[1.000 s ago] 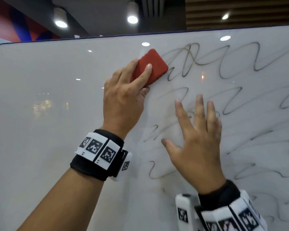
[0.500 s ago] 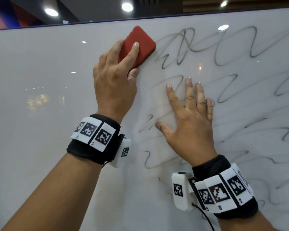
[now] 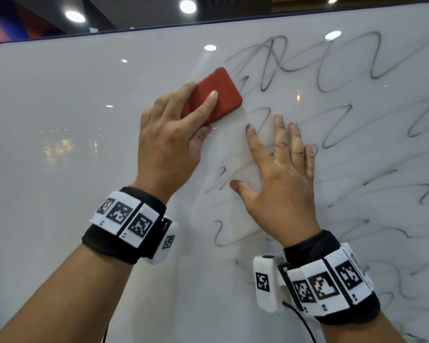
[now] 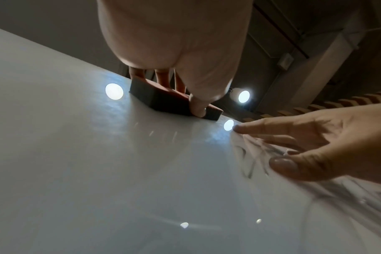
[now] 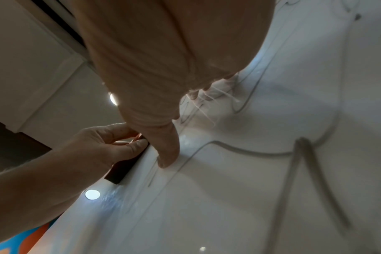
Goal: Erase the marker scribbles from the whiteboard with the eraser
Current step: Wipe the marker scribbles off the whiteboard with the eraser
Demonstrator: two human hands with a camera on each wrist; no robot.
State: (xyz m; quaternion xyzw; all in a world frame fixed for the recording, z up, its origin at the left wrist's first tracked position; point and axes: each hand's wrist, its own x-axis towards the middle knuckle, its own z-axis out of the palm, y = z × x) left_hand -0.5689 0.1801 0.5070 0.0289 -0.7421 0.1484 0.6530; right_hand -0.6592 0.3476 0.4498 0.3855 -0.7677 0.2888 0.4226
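Observation:
A red eraser (image 3: 216,92) lies flat against the white whiteboard (image 3: 60,115), tilted, just left of the grey marker scribbles (image 3: 332,70). My left hand (image 3: 181,125) grips it, index finger along its back, thumb on its lower edge. In the left wrist view the eraser (image 4: 163,101) shows a dark felt side pressed to the board. My right hand (image 3: 280,169) rests flat on the board below and right of the eraser, fingers straight and spread over scribbles. In the right wrist view its thumb (image 5: 168,151) touches the board beside the eraser (image 5: 122,170).
Scribbles cover the board's right half down to the lower right (image 3: 394,268); the left half is wiped white. The board's dark top edge (image 3: 159,27) runs just above. Ceiling lamps (image 3: 187,6) shine overhead and reflect on the board.
The eraser slid up toward the board's top edge, then back down and slightly right along the scribbles' left border. My right hand has stayed flat on the board.

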